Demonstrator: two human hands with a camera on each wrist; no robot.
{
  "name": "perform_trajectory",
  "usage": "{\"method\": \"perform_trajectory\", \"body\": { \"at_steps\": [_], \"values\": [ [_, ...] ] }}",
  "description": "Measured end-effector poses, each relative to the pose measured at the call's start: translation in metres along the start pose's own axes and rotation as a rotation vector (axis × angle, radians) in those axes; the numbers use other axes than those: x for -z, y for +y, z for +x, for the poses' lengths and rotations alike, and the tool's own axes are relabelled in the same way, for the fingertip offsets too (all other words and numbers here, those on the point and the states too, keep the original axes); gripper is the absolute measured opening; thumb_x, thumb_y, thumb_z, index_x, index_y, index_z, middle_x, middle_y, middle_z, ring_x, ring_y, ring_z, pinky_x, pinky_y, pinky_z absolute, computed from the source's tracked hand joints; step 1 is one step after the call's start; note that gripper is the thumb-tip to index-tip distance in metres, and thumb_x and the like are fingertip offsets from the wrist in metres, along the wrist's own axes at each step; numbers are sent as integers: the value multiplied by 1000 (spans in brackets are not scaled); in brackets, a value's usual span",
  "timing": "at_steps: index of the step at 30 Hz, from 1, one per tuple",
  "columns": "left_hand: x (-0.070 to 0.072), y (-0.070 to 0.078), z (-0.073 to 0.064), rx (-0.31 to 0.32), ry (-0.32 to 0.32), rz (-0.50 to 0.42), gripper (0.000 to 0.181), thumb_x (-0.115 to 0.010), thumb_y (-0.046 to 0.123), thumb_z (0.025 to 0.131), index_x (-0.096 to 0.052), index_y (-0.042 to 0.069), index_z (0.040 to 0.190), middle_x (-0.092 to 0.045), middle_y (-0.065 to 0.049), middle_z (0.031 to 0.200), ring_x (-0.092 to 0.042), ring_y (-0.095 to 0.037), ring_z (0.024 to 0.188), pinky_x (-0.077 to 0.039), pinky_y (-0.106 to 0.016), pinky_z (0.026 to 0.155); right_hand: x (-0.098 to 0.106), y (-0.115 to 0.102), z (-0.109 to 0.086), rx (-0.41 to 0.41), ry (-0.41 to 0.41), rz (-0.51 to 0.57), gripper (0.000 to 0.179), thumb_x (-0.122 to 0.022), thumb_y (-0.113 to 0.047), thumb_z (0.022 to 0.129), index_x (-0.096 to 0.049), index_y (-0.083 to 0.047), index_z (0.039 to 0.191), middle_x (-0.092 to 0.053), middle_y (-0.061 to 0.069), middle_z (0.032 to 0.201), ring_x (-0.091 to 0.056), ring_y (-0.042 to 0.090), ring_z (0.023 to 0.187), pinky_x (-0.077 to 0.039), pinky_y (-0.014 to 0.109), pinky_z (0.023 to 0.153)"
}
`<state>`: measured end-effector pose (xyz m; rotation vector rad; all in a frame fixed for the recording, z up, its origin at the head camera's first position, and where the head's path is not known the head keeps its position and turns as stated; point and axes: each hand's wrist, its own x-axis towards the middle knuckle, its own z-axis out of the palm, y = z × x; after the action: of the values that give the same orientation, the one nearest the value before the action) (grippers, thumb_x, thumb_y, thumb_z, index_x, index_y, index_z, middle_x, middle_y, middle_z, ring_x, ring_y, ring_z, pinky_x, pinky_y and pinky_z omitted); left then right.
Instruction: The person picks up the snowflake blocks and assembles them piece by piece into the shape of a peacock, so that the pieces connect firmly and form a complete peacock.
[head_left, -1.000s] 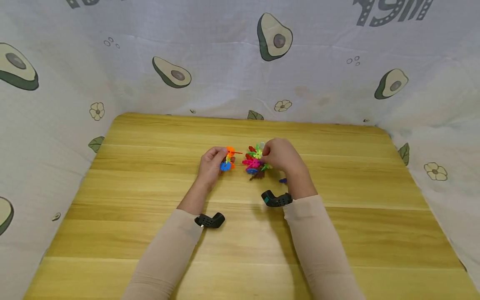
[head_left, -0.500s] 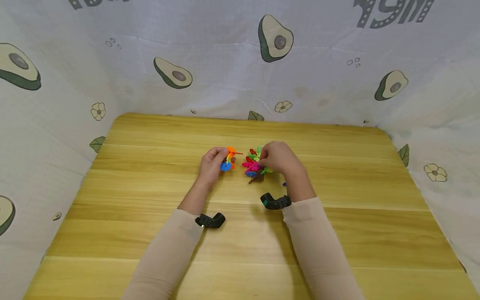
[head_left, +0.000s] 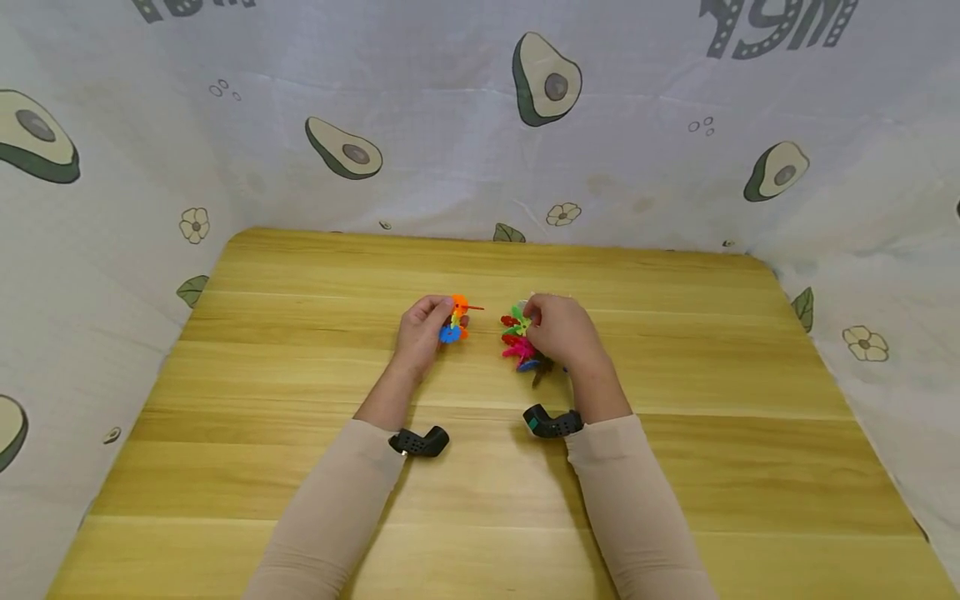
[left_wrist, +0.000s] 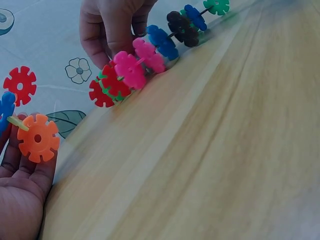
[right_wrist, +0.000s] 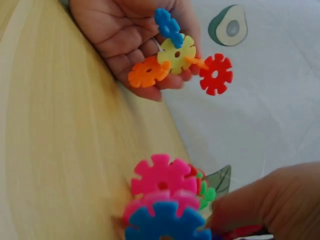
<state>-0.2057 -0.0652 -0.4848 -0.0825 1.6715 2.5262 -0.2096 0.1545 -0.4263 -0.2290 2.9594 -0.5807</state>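
Note:
My left hand (head_left: 422,332) pinches a small cluster of joined plastic snowflake discs (head_left: 450,334). In the right wrist view its yellow disc (right_wrist: 170,59) sits amid a blue, a red (right_wrist: 225,75) and two orange discs, with the palm behind them. My right hand (head_left: 566,333) grips a larger group of joined snowflake discs (head_left: 517,350) on the table. From the left wrist view these form a row of red, green, pink (left_wrist: 129,75), blue and dark discs, and the fingers come down behind it. Exactly which disc the right fingertips pinch is hidden.
A wood-grain table (head_left: 480,517) lies under both hands. Behind it hangs a pale cloth (head_left: 442,100) printed with avocados and flowers. A blue piece (head_left: 566,369) shows beside the right wrist. Each wrist wears a black camera (head_left: 423,442).
The larger disc group has turned and shifted right and slightly toward me with my right hand. My left hand and its cluster have barely moved.

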Motion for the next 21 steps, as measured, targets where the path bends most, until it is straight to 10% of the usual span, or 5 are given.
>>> {"method": "perform_trajectory", "body": {
  "at_steps": [7, 21],
  "values": [
    [-2, -1, -1, -2, 2, 10, 14, -56, 17, 106, -65, 8, 103, -67, 3, 98, -75, -9, 84, -61, -22, 75, 0, 2, -2, 18, 18, 16, 23, -58, -8, 97, -65, -8, 118, -66, 9, 91, -57, 25, 76, -49, 35, 69],
    [-2, -1, -4, -73, 30, 106, 15, -55, 18, 107, -61, 4, 109, -63, 3, 90, -73, -8, 86, -55, -17, 68, -16, 7, 7, 71, 125, 617, 32, -64, -8, 100, -58, -8, 132, -65, 12, 107, -65, 23, 92, -54, 24, 77]
  ]
}}
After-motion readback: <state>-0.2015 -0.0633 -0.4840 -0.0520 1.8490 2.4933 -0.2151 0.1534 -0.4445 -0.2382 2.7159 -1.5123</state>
